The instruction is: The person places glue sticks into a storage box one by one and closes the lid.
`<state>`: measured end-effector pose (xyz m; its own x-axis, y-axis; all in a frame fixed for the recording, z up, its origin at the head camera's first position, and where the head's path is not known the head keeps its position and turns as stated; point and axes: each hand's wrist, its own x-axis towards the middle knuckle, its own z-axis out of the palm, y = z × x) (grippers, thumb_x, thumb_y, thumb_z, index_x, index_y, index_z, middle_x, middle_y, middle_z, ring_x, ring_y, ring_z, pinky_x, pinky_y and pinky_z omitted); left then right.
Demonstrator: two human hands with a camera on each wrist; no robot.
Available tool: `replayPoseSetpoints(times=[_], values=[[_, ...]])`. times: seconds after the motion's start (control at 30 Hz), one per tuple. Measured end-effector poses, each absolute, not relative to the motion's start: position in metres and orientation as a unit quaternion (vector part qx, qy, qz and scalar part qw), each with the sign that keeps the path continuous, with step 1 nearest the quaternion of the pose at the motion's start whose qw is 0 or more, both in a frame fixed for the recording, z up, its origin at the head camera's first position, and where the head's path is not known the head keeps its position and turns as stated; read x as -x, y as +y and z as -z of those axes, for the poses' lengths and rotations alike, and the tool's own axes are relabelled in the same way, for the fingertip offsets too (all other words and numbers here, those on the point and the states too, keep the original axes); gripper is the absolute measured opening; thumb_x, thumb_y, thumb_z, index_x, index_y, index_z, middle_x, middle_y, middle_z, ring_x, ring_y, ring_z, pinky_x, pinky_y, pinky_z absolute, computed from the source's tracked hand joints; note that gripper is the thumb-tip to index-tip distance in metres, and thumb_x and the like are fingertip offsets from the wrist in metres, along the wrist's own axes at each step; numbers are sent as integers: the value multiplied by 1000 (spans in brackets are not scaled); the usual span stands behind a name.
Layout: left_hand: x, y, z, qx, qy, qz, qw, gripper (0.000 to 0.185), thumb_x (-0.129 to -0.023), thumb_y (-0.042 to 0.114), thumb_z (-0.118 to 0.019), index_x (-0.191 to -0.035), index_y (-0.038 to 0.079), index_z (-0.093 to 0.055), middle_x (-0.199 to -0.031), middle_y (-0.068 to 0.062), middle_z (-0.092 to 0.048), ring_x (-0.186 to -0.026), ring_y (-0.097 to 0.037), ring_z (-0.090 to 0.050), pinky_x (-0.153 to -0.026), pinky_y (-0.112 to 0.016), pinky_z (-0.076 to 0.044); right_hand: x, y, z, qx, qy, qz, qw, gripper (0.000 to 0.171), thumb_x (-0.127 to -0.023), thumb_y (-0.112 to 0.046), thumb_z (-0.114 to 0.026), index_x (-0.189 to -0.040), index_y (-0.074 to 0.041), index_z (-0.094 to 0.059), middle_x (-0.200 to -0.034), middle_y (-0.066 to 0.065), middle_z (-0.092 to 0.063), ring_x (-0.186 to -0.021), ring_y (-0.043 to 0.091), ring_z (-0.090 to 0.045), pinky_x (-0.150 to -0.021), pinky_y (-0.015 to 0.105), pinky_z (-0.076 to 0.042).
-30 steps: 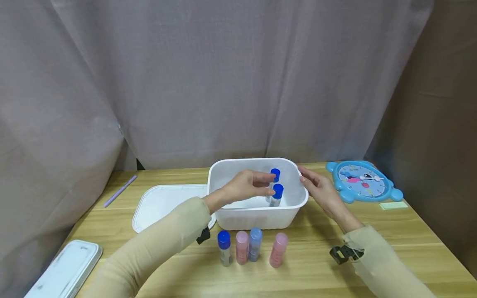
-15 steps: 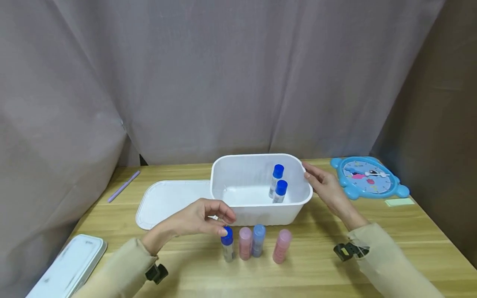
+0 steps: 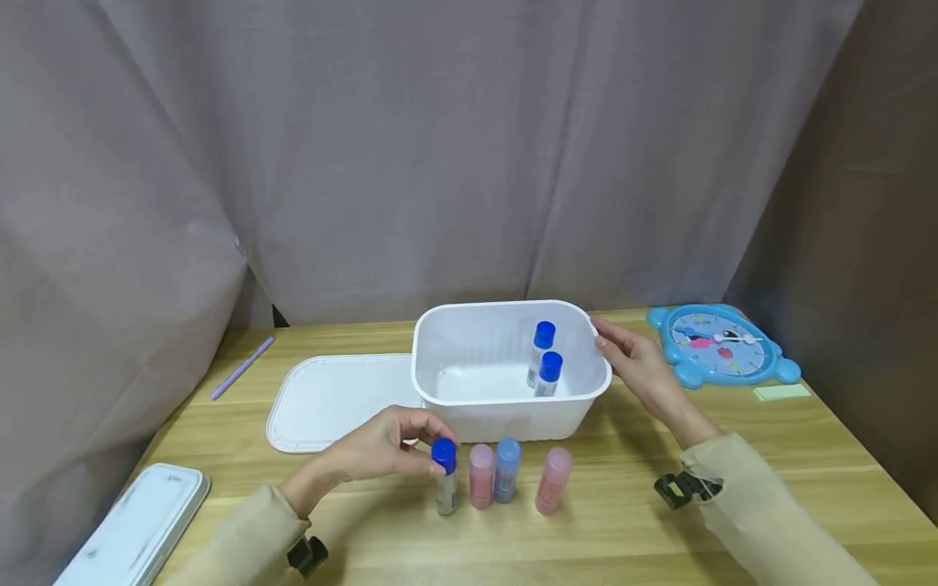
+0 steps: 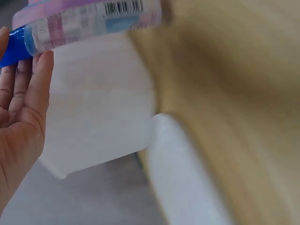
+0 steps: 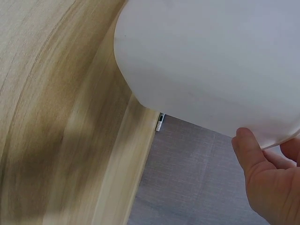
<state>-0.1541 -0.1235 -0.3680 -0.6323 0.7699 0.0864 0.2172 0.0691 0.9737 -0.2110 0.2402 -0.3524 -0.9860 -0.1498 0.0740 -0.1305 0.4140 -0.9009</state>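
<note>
My left hand [image 3: 392, 446] pinches the blue cap of a clear glue stick [image 3: 446, 491] at the left end of a row in front of the bin. The left wrist view shows this glue stick's barcode label [image 4: 123, 8]. A pink glue stick [image 3: 481, 478], a light blue one [image 3: 507, 472] and another pink one [image 3: 553, 482] stand to its right. Two more blue-capped glue sticks [image 3: 542, 346] stand inside the white bin [image 3: 506, 419], toward its right end. My right hand [image 3: 639, 366] holds the bin's right rim, its thumb [image 5: 244, 140] against the wall.
A white lid [image 3: 333, 403] lies left of the bin, partly behind it. Farther left are a purple pen [image 3: 242, 368] and a white case [image 3: 139, 521]. A blue toy clock [image 3: 721, 346] and a pale green pad [image 3: 781, 392] lie at the right. Grey curtain hangs behind.
My left hand has left a blue-capped glue stick inside the bin, come back toward me and taken hold of the one in front. My right hand stays at the bin's rim.
</note>
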Motion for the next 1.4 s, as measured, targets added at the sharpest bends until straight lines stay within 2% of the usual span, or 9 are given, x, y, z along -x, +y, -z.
replayPoseSetpoints(times=[0.17, 0.37, 0.43, 0.6, 0.67, 0.87, 1.07, 1.4], values=[[165, -126, 324, -349, 705, -585, 198, 34, -83, 7, -70, -112, -7, -59, -100, -5, -67, -90, -11, -62, -78, -27, -55, 213, 241, 349, 84, 844, 530, 10, 52, -102, -25, -40, -146, 0, -27, -147, 25, -33, -129, 41, -40, -93, 40, -44], [191, -114, 271, -270, 728, -619, 116, 34, -88, 6, -64, -120, -4, -57, -100, -4, -64, -87, -13, -61, -79, -30, -55, 212, 242, 346, 76, 846, 527, 14, 52, -102, -24, -41, -146, -1, -27, -147, 25, -32, -129, 42, -40, -93, 41, -44], [204, -102, 269, -239, 726, -638, 88, 34, -88, 5, -64, -121, -2, -57, -100, -5, -64, -86, -12, -61, -82, -33, -56, 212, 242, 346, 73, 847, 526, 14, 52, -102, -24, -41, -146, -1, -27, -147, 25, -32, -130, 42, -39, -94, 42, -44], [233, -62, 292, -204, 739, -642, 30, 34, -85, 3, -68, -118, -1, -60, -102, -12, -66, -82, -11, -60, -79, -27, -55, 213, 243, 349, 71, 843, 534, 13, 52, -102, -23, -41, -146, 0, -28, -147, 24, -33, -129, 41, -40, -93, 40, -44], [241, -48, 306, -188, 751, -632, 29, 33, -84, 3, -69, -116, 0, -62, -104, -14, -66, -82, -10, -60, -77, -22, -53, 213, 242, 350, 72, 840, 537, 13, 51, -102, -22, -42, -145, 1, -28, -146, 25, -34, -129, 40, -41, -93, 39, -44], [257, -24, 336, -132, 788, -597, 73, 30, -83, 5, -71, -112, 3, -64, -104, -12, -67, -86, -13, -61, -81, -24, -54, 212, 241, 352, 75, 840, 538, 14, 50, -101, -19, -42, -145, 2, -28, -146, 26, -34, -129, 41, -41, -93, 42, -44], [266, -14, 343, -128, 809, -566, 96, 28, -82, 5, -71, -110, 3, -65, -101, -11, -68, -86, -15, -62, -79, -23, -54, 212, 240, 352, 75, 840, 537, 12, 51, -102, -21, -41, -145, 1, -28, -146, 25, -33, -129, 41, -40, -93, 42, -44], [267, -8, 348, -136, 831, -532, 88, 30, -80, 2, -73, -109, 1, -66, -101, -13, -68, -89, -18, -62, -78, -23, -53, 210, 239, 353, 80, 837, 541, 17, 52, -102, -23, -41, -146, 0, -27, -148, 25, -31, -129, 42, -39, -93, 41, -44]])
